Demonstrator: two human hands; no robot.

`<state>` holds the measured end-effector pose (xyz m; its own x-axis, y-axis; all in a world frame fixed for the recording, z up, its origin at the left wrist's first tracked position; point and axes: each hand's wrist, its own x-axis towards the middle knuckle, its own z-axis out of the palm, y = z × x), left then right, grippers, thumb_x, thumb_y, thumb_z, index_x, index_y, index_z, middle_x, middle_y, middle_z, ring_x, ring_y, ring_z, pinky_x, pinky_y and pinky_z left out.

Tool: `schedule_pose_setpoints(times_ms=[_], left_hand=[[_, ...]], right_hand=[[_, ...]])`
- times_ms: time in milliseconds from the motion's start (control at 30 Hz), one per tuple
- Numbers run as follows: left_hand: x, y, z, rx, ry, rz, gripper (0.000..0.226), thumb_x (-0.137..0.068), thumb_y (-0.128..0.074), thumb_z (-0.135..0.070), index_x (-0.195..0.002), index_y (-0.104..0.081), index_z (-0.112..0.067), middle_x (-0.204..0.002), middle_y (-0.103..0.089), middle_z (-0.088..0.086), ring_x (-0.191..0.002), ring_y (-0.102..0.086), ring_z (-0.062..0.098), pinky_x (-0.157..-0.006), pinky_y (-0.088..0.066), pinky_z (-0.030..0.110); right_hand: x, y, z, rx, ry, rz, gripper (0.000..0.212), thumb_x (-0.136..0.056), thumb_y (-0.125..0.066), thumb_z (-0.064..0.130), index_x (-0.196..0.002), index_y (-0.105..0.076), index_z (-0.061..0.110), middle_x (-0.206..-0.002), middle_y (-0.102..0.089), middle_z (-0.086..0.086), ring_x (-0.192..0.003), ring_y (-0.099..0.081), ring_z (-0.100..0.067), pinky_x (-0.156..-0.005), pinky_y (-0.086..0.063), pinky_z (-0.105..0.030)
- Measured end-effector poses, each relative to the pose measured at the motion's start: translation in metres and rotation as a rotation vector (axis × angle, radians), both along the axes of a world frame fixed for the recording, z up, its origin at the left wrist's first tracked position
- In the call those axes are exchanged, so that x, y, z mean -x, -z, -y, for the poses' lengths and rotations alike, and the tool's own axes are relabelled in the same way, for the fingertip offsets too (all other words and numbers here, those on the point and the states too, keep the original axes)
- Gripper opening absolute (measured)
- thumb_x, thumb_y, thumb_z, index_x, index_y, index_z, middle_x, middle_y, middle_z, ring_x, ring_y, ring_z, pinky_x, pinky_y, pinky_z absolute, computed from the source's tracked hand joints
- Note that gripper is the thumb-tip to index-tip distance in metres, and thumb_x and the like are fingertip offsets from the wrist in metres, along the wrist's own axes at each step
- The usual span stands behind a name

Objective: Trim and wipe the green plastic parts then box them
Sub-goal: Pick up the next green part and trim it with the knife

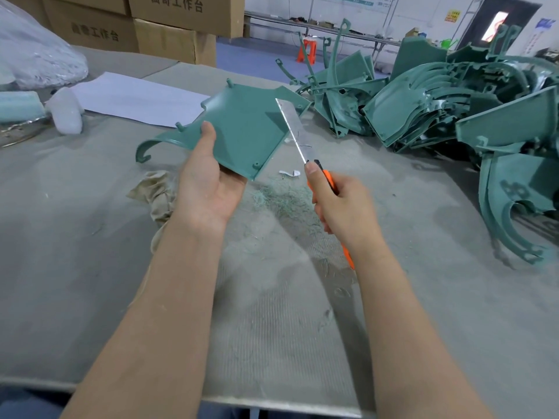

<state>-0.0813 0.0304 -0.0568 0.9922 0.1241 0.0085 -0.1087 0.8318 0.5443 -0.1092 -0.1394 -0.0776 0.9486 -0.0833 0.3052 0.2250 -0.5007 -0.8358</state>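
Soft, even overhead light, with a faint arm shadow on the table (90, 267). The right hand (341, 207) is slightly motion-blurred, the blade (292, 128) glares white, and the edges show fisheye bending.

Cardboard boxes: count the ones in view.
4 clear, stacked past the table's far edge: upper-left box, printed box under it, printed upper-right box, plain box beneath that. A brown sliver at the left edge may be a fifth.
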Motion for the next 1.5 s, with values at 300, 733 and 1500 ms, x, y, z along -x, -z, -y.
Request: schedule_pose_setpoints(times_ms=[300,733,1500], left_hand=[[-0.003,0.001,-0.005,0.063,-0.019,0.017,0.038,-0.104,-0.036,-0.035,-0.101,-0.064,-0.008,-0.089,-0.075,0.008,-0.083,-0.073,0.021,-0.072,-0.060,0.036],[0.008,-0.001,0.012,0.041,0.083,-0.014,0.030,-0.100,-0.046,-0.029,-0.084,-0.067,-0.015,-0.077,-0.074,0.002,-0.068,-0.071,0.017,-0.065,-0.058,0.027],[-0.008,0.009,0.024,-0.254,-0.129,-0.119,0.028,-0.102,-0.041,-0.038,-0.119,-0.052,-0.019,-0.111,-0.067,0.001,-0.094,-0.068,0.014,-0.074,-0.059,0.031]], right_hand=[[0.009,0.001,-0.013,0.238,-0.288,-0.099,0.057,-0.089,-0.056,0.056,-0.065,-0.042,0.006,-0.054,-0.041,-0.001,-0.048,-0.038,-0.014,-0.051,-0.036,-0.029],[0.006,-0.013,0.025,0.229,-0.006,-0.388,0.023,-0.093,-0.058,0.021,-0.109,-0.041,0.015,-0.086,-0.066,-0.010,-0.053,-0.059,-0.011,-0.052,-0.050,-0.022],[0.016,-0.029,0.038,-0.060,0.216,-0.179,0.024,-0.088,-0.065,0.031,-0.097,-0.058,0.010,-0.064,-0.058,0.000,-0.043,-0.057,-0.009,-0.051,-0.051,-0.027]])
